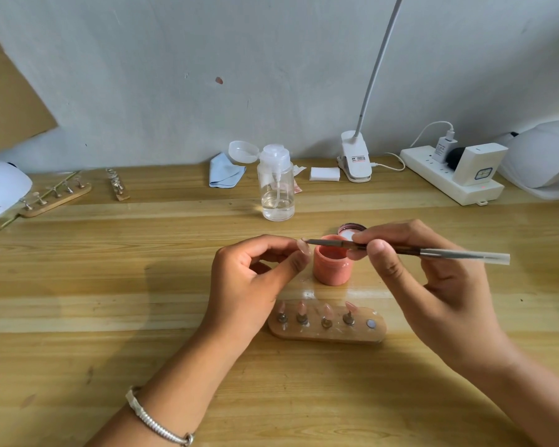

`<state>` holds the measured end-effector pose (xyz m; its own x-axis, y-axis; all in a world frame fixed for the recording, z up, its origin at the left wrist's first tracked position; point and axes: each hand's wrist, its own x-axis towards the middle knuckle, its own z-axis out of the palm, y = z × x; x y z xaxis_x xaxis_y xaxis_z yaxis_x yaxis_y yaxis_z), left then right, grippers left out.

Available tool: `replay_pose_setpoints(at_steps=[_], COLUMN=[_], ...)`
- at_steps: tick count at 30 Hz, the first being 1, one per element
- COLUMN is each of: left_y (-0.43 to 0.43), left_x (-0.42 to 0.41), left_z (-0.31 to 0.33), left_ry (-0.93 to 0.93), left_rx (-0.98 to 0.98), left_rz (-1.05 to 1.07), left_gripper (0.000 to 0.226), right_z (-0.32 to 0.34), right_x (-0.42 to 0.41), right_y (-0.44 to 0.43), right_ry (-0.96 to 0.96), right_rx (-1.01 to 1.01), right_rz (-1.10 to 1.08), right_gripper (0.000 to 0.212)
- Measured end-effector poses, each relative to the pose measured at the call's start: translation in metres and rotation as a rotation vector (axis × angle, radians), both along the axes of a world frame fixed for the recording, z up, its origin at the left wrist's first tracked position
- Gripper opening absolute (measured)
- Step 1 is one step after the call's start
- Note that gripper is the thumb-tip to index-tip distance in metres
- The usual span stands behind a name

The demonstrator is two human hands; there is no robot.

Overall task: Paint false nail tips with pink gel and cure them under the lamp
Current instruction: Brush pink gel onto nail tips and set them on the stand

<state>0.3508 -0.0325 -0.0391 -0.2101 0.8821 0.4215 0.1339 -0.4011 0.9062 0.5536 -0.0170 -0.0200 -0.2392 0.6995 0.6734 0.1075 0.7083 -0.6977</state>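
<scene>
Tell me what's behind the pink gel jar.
A dark-rimmed lid lies behind the pink gel jar. The right hand and brush cover its near edge, so contact cannot be judged.

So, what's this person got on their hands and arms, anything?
Both forearms are bare, with no sleeves or gloves in view. The left hand has a silver ribbed bangle at its wrist; the right hand wears nothing visible. No rings show. The thumbnails look short and unpainted.

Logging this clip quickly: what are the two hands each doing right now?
Left hand: pinching a nail tip between thumb and forefinger.
Right hand: gripping the brush, bristles at that nail tip.
</scene>
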Motion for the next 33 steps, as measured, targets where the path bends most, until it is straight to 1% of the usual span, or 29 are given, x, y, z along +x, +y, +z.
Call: replay_pose_setpoints(at_steps=[2,6,10,13,15,19,26,28,33], left_y=[0.0002,0.0007,0.0011,0.0003,-0.0002,-0.0011,-0.0032,-0.0035,-0.0041], left_x=[-0.0002,-0.0002,0.0012,0.0011,0.0013,0.0030,0.0059,0.0063,0.0074], left_z=[-0.0002,-0.0014,-0.0008,-0.0004,0.0001,0.0021,0.0059,0.0064,0.0072], left_ry=[-0.009,-0.028,-0.030,-0.047,-0.071,-0.119,-0.148,-0.157,-0.181], left_rx=[0.000,-0.009,-0.016,-0.020,-0.027,-0.048,-0.054,-0.056,-0.055], left_rz=[0.003,0.012,0.015,0.017,0.015,-0.001,-0.065,-0.075,-0.081], left_gripper=[0.012,0.014,0.015,0.014,0.014,0.019,0.009,0.009,0.009], right_z=[0.0001,0.0003,-0.0002,-0.0013,-0.0008,0.0008,-0.0009,-0.0018,-0.0001], right_x=[0.0016,0.0038,0.0011,-0.0009,-0.0006,0.0007,-0.0017,-0.0014,-0.0003], right_y=[0.0004,0.0015,0.0012,-0.0002,-0.0016,-0.0020,-0.0001,-0.0006,-0.0043], right_ry=[0.025,0.063,0.043,0.017,0.041,0.088,0.106,0.103,0.092], right_rx=[-0.013,-0.021,-0.009,-0.011,-0.028,-0.033,-0.001,-0.016,-0.014], right_rz=[0.009,-0.014,-0.009,-0.004,0.022,0.024,-0.024,-0.022,0.007], right_gripper=[0.012,0.013,0.017,0.013,0.012,0.018,0.021,0.023,0.020])
